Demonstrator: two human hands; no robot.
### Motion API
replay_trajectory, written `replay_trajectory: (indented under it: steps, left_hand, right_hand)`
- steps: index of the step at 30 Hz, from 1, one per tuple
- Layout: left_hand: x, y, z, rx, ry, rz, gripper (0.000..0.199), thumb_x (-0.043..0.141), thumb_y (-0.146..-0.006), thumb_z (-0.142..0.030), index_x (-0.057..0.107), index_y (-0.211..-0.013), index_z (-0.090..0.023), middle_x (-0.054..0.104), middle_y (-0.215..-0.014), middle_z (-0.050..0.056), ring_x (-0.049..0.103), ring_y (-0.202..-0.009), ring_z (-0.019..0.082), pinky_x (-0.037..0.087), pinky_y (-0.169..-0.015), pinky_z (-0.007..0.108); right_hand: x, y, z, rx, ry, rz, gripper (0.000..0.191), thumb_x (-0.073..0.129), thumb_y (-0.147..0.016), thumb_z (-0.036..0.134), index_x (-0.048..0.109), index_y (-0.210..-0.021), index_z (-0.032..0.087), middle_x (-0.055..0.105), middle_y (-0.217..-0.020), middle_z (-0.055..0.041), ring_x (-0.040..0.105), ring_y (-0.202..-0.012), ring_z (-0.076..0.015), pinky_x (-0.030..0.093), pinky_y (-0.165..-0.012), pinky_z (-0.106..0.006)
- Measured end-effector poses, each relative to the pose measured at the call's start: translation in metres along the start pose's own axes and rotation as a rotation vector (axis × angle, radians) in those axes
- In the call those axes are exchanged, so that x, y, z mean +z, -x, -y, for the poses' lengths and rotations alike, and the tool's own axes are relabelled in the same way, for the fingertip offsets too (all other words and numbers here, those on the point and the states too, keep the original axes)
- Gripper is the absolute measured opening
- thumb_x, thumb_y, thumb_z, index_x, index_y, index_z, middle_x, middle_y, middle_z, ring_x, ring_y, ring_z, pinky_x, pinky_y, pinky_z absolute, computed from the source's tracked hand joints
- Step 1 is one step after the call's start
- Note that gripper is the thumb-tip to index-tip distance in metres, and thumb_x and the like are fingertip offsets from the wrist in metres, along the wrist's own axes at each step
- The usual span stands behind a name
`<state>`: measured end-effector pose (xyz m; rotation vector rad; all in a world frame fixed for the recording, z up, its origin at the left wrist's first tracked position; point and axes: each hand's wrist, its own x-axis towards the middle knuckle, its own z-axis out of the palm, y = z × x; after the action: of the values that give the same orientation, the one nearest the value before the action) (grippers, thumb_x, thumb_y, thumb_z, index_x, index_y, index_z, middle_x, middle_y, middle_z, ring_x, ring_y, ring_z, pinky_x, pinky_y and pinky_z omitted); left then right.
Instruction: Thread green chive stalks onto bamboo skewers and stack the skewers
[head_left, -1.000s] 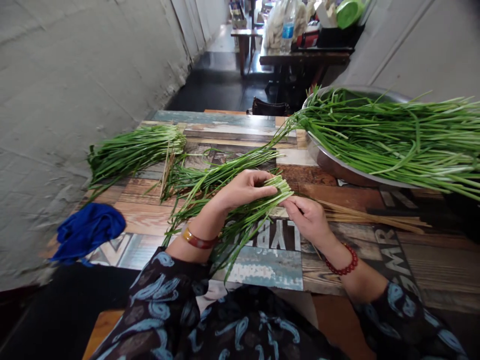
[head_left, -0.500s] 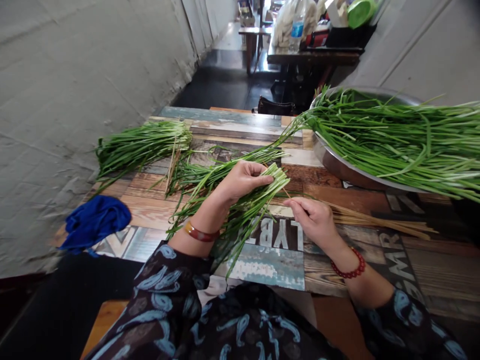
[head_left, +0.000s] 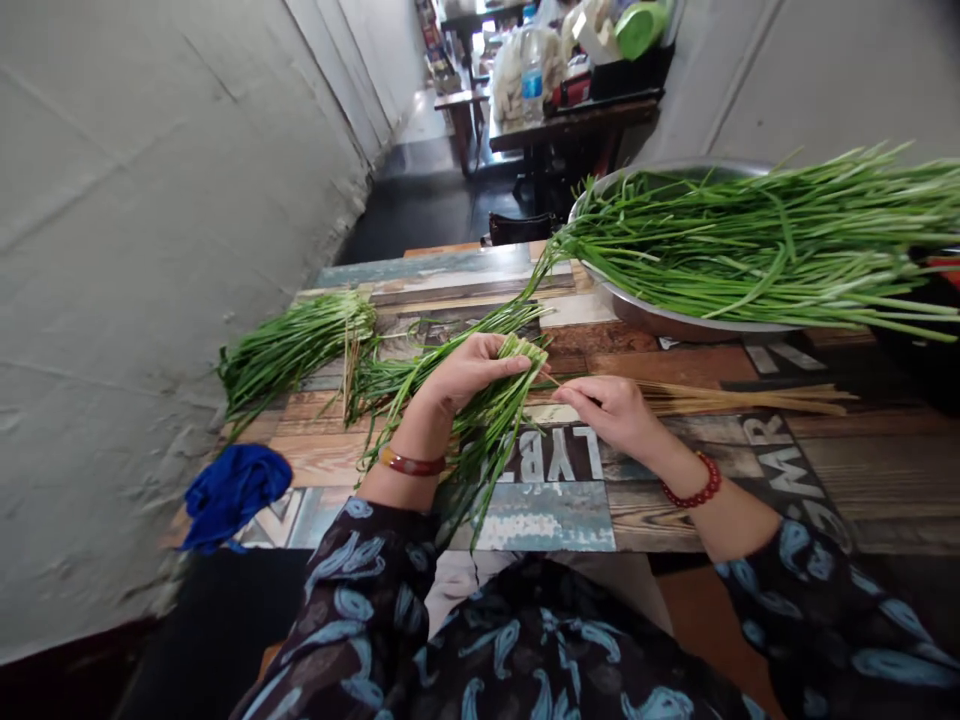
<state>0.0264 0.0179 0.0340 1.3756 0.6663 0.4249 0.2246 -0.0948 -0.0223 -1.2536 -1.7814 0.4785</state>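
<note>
I see my left hand (head_left: 471,376) clamped round garlic chives (head_left: 499,430), my right hand (head_left: 613,408) pinching a thin skewer (head_left: 551,379); bare tabletop (head_left: 649,505) separates it from the near edge (head_left: 555,548).

Right on table (head_left: 551,515), greens (head_left: 712,240) in basin (head_left: 652,318); cloth (head_left: 236,495) left; sticks (head_left: 750,400) nearer than basin

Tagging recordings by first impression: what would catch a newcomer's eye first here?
Probably the big heap of green stalks spilling over the metal bowl at the far right of the table. At the centre, the left hand grips a smaller bunch while the right hand pinches a thin strand near the bunch's pale ends. A bright blue cloth stands out at the table's left edge.
</note>
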Motion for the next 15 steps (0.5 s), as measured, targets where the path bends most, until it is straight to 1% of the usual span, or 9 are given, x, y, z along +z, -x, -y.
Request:
replay_trajectory:
  steps: [3, 5, 11, 15]
  left_hand:
    - [0.0, 0.001, -0.006, -0.049, 0.017, 0.056, 0.045, 0.074, -0.076, -0.048, 0.075, -0.094, -0.007, 0.075, -0.086, 0.015, 0.071, -0.077, 0.021, 0.056, -0.071, 0.027]
    - [0.001, 0.004, -0.01, -0.046, 0.012, 0.057, 0.046, 0.071, -0.078, -0.05, 0.076, -0.096, -0.007, 0.076, -0.086, 0.016, 0.072, -0.075, 0.021, 0.056, -0.069, 0.028]
    - [0.009, 0.014, -0.016, -0.04, 0.005, 0.047, 0.045, 0.071, -0.079, -0.048, 0.076, -0.094, -0.006, 0.076, -0.082, 0.015, 0.072, -0.07, 0.021, 0.057, -0.068, 0.027]
    - [0.014, 0.019, -0.02, -0.039, 0.032, 0.033, 0.045, 0.073, -0.078, -0.047, 0.076, -0.093, -0.005, 0.076, -0.083, 0.016, 0.072, -0.07, 0.021, 0.057, -0.068, 0.027]
  right_hand:
    - [-0.003, -0.003, 0.001, -0.014, -0.005, 0.019, 0.029, 0.049, -0.097, 0.028, 0.073, -0.083, 0.018, 0.076, -0.084, -0.0048, 0.07, -0.076, -0.0164, 0.05, -0.069, -0.026]
    - [-0.005, -0.003, 0.002, -0.023, -0.009, 0.029, 0.03, 0.048, -0.097, 0.028, 0.072, -0.085, 0.018, 0.076, -0.084, -0.0045, 0.07, -0.076, -0.0161, 0.049, -0.07, -0.025]
    - [-0.006, 0.0, 0.003, -0.017, 0.102, 0.027, 0.03, 0.047, -0.098, 0.031, 0.071, -0.084, 0.018, 0.074, -0.082, -0.0052, 0.068, -0.077, -0.0174, 0.045, -0.072, -0.026]
    - [-0.006, 0.002, 0.011, -0.047, 0.239, 0.015, 0.035, 0.042, -0.1, 0.032, 0.068, -0.081, 0.019, 0.071, -0.077, -0.0058, 0.065, -0.075, -0.0171, 0.042, -0.069, -0.026]
